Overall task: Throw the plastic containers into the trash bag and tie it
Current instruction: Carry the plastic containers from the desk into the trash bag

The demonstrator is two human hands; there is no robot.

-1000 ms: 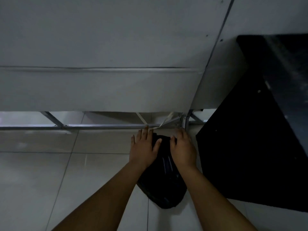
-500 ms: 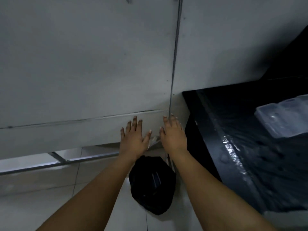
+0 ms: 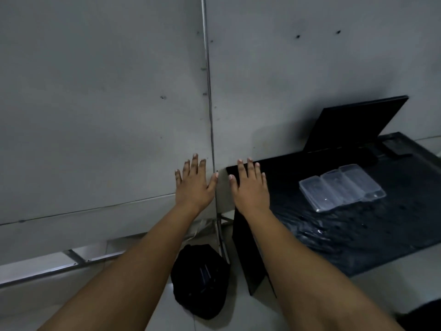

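- Since the earlier frame both my hands had risen off the trash bag (image 3: 201, 281), and the view had swung up and right until the table top showed.
- Grey wall panels (image 3: 102, 91) filled the upper frame.
- At right stood the black table (image 3: 372, 237), a dark flat panel (image 3: 355, 125) leaning on the wall behind it.
- Black and bunched, the bag sat on the floor at lower centre, beside the table's left side.
- Clear plastic containers (image 3: 341, 186) lay side by side on the table, centre right.
- My left hand (image 3: 193, 185) and right hand (image 3: 250, 187) hovered mid-frame, fingers spread wide, holding nothing.
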